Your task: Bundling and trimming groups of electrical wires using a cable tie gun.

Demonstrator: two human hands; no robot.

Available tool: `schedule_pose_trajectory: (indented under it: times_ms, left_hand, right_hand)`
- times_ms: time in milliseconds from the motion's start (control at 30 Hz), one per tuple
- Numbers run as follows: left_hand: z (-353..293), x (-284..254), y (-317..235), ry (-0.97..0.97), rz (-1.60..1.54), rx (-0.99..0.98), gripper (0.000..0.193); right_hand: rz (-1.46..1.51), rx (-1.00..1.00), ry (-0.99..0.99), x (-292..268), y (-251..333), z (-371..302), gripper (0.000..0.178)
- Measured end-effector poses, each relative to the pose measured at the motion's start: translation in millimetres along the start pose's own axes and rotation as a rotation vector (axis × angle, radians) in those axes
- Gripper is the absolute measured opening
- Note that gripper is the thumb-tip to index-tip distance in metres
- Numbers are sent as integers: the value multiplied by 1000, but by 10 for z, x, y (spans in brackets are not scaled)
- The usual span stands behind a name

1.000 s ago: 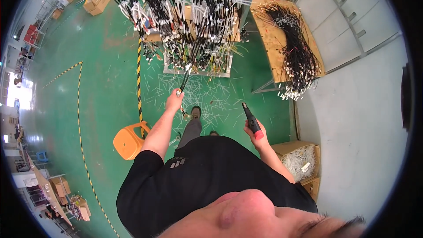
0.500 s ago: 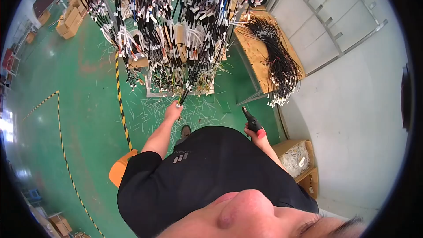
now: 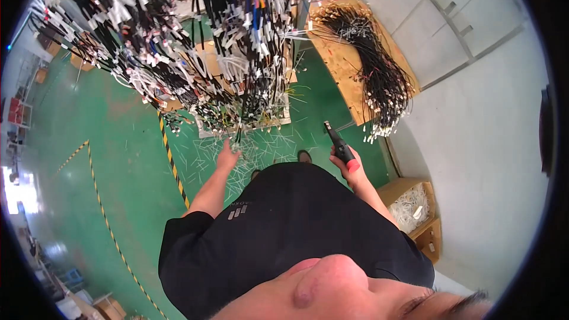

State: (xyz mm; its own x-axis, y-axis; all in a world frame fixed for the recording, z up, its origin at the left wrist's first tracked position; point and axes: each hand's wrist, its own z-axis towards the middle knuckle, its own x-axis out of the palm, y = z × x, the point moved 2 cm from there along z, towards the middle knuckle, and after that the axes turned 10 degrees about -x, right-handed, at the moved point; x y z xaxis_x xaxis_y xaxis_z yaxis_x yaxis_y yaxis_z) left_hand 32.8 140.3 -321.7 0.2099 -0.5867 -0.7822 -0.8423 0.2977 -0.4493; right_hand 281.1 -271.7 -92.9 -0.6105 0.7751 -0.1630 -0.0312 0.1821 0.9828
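Observation:
A dense mass of black and white wire harnesses (image 3: 228, 41) with small white connectors hangs in front of me from a rack. My left hand (image 3: 227, 157) is just below its lower ends, index finger stretched out and thumb apart. A few black cables (image 3: 238, 133) dangle right by its fingertips; no cable shows clearly in its grip. Out to the right, my right hand (image 3: 351, 166) is wrapped round a black cable tie gun (image 3: 339, 147) with a metal nose and a red rear end. Its nose points up and away from me, apart from the harnesses.
Beyond the tool stands a wooden table (image 3: 338, 62) bearing a long bundle of black cables (image 3: 379, 77). A cardboard box (image 3: 431, 225) of white scraps sits by the right wall. Cut plastic strips (image 3: 252, 160) litter the green floor, near yellow-black tape (image 3: 166, 148).
My left hand has let go of the dark cable bundle and drawn slightly left and down. The right hand still holds the tool. My view has shifted, and the harnesses look closer at left.

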Motion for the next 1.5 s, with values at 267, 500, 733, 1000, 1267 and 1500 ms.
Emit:
schedule_pose_trajectory:
  times_ms: [267, 500, 733, 1000, 1267, 1500]
  left_hand:
    - [-750, -189, -1734, 154, -270, 157, 50]
    - [-1046, -1116, -3859, -466, -449, 494, 79]
    - [-792, -1140, -3942, -345, -915, 173, 83]
    - [-735, -1100, -3906, -600, -835, 134, 88]
    - [-644, -1019, -3788, -583, -614, 92, 85]
    - [-465, -908, -3639, -385, -735, 28, 77]
  right_hand:
    - [107, -8, 150, -781, -429, 1030, 30]
    - [304, 101, 255, -869, -481, 1801, 36]
    - [403, 94, 397, -733, -440, 2049, 39]
    - [413, 152, 429, -758, -536, 2006, 38]
    - [410, 129, 415, -750, -440, 2054, 36]
    - [362, 100, 397, -734, -362, 2004, 38]
